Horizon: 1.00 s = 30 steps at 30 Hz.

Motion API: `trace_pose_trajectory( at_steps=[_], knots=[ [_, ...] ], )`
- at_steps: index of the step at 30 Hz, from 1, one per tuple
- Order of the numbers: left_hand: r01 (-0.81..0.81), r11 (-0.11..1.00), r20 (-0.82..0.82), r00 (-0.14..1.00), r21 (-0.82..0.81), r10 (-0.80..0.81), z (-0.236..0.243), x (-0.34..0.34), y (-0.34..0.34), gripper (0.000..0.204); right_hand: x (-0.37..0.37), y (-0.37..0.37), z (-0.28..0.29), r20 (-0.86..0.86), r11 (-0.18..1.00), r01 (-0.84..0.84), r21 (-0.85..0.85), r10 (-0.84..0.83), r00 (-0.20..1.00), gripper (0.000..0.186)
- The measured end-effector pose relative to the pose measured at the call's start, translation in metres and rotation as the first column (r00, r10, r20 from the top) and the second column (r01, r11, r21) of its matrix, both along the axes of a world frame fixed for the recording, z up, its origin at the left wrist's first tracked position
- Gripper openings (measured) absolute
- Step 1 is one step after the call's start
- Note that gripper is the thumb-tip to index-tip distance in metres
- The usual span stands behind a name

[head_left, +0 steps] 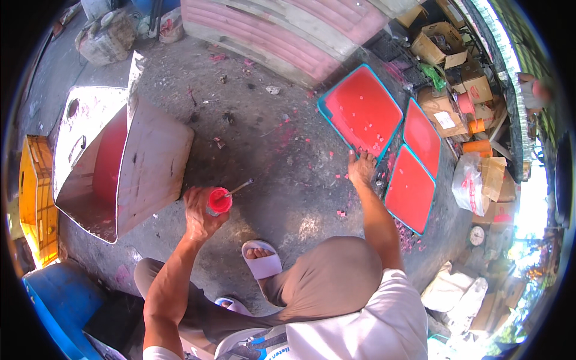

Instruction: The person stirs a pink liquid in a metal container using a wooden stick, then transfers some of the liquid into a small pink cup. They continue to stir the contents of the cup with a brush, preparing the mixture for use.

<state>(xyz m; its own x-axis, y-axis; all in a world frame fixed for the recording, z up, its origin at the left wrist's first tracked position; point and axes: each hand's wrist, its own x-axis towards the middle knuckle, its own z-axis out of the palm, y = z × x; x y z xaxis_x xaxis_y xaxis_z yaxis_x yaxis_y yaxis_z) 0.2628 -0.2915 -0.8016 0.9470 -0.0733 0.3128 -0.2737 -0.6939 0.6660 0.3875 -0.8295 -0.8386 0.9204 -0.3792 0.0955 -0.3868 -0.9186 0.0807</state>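
Observation:
My left hand [199, 211] is wrapped around a small cup of red paint [221, 200]. A thin-handled brush or stick [241, 187] leans out of the cup; its lower end is hidden in the paint. Ahead and to the right, my right hand [361, 170] has its fingers at the near edge of a red panel with a teal rim [362, 102], gripping that edge. Small pale red bits are scattered on this panel. Two more red panels, one farther [422, 137] and one nearer [410, 189], lie on the ground to the right of it.
At left stands a white, open-sided metal bin [157, 156], beside a yellow crate [41, 198] and a blue container [63, 306]. Cardboard boxes [441, 45] and a plastic bag [469, 185] crowd the right. A large pink-and-white ribbed panel [258, 36] stands at the back. Red scraps dot the ground.

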Motion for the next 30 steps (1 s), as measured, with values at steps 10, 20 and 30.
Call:
trace_pose_trajectory(
  at_steps=[10, 20, 30],
  knots=[
    [-0.016, 1.0, -0.01, 1.0, -0.014, 0.016, 0.0, -0.005, 0.001, 0.063, 0.005, -0.017, 0.001, 0.038, 0.97, -0.238, -0.05, 0.24, 0.97, 0.037],
    [-0.012, 1.0, 0.016, 1.0, -0.017, 0.012, 0.002, -0.003, 0.0, 0.061, 0.01, -0.022, 0.008, 0.128, 0.92, -0.392, 0.031, 0.385, 0.914, 0.041],
    [-0.025, 1.0, -0.032, 0.999, 0.0, 0.025, 0.01, -0.001, -0.004, 0.061, 0.012, -0.021, -0.005, 0.265, 0.923, -0.384, 0.019, 0.366, 0.892, 0.035]
  ],
)
